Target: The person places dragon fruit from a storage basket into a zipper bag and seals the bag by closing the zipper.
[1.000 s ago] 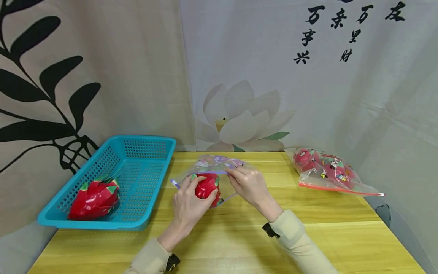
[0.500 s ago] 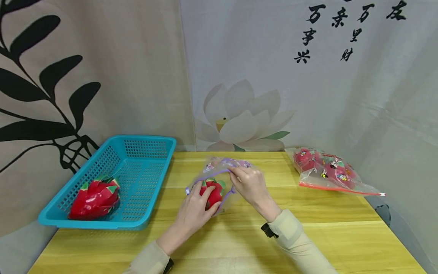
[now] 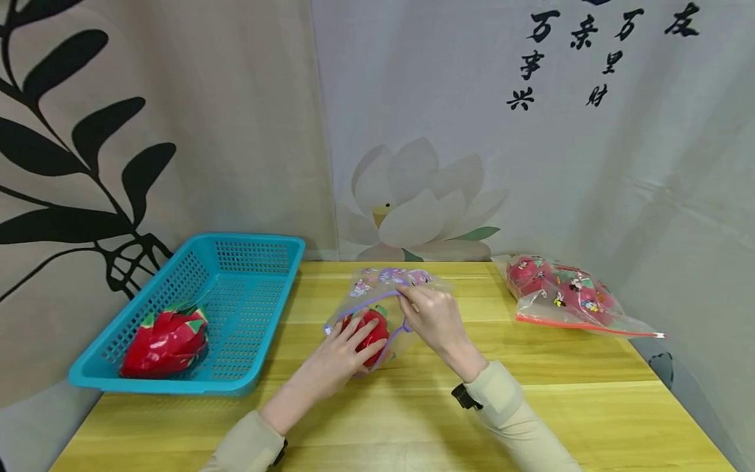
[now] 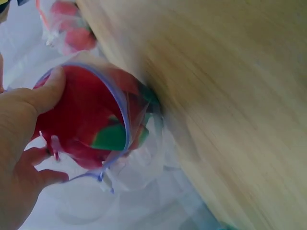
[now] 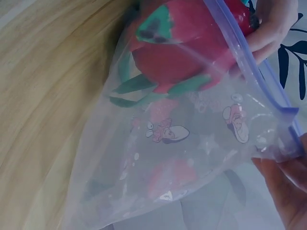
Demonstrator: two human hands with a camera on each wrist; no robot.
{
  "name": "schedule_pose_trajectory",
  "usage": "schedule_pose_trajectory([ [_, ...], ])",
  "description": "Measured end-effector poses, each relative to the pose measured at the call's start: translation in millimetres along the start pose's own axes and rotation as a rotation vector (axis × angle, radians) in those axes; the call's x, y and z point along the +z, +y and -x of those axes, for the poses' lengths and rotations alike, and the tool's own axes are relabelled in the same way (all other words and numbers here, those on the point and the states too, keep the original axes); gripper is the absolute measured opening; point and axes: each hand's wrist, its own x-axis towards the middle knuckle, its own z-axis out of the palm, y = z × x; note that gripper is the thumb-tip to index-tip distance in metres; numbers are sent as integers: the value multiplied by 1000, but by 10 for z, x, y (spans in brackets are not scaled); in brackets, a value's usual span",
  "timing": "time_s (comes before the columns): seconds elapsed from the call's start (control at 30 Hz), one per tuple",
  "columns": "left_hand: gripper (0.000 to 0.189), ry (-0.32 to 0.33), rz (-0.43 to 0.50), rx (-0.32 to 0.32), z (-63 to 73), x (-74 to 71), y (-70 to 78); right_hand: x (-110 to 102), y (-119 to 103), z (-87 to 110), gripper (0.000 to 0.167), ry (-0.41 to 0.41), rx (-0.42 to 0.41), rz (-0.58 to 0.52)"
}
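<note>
A red toy dragon fruit [image 3: 376,331] with green-tipped scales sits in the mouth of a clear zip bag [image 3: 362,288] that has a purple zip edge and cartoon prints. My left hand [image 3: 333,360] holds the fruit from its near side, fingers spread over it. In the left wrist view, the thumb lies on the red skin while other fingers reach the purple zip edge [image 4: 121,103]. My right hand [image 3: 433,321] pinches the bag's rim on the right side. Through the printed plastic, the right wrist view shows the fruit's leafy end [image 5: 168,52] inside the bag.
At the left stands a blue perforated basket [image 3: 283,288] with another red dragon fruit [image 3: 162,344] in it. A filled zip bag [image 3: 572,295] with a red-orange zip lies at the table's back right. The wooden table [image 3: 448,419] meets a fabric backdrop behind.
My left hand has moved right and slightly down with the dragon fruit, which now sits farther within the bag's mouth. Its fingers have spread. The right hand keeps its pinch on the rim.
</note>
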Motion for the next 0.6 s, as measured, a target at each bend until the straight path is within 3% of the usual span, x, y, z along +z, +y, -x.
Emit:
schedule_pose_trajectory([
  [0.17,61,85,-122,5,-46,62,28,-19,-1,-8,13,-6,-8,1],
  [0.3,63,166,-123,-26,-79,114,43,-26,9,-11,13,-2,-3,0],
  [0.6,68,109,-113,-10,-72,137,23,-37,20,-11,12,2,16,-9],
])
